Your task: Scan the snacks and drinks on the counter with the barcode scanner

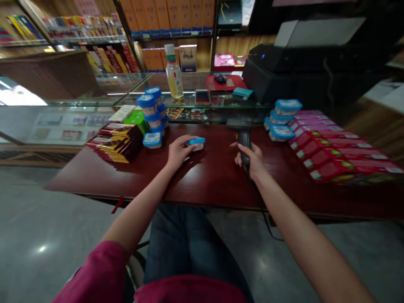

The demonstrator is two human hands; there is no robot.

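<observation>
Near the middle of the reddish-brown desk [214,185], a small tub [198,143] sits in the left hand [183,149], pinched between the thumb and the fingers. Its lid is bright blue, seen mostly as a flat band along its near edge, and below it shows a short, pale, see-through-looking wall with rounded corners. The tub seems slightly tipped, though blur and the fingers make its exact angle, and whether its base touches the desk, hard to judge.

The right hand [251,156] is curled around the handle of a black handheld scanner [244,141], with the thumb laid along it and the fingers loosely bent. The scanner's body is dark and matte, its wide head pointing away from the person; a thin black cable [265,221] drops from the handle over the desk's near edge.

Similar blue-lidded tubs [154,120] stand stacked beyond the left hand, beside dark red and yellow packets [118,143]. More blue-lidded containers [282,120] are piled at the right, next to rows of red and pink boxes [334,153].
</observation>
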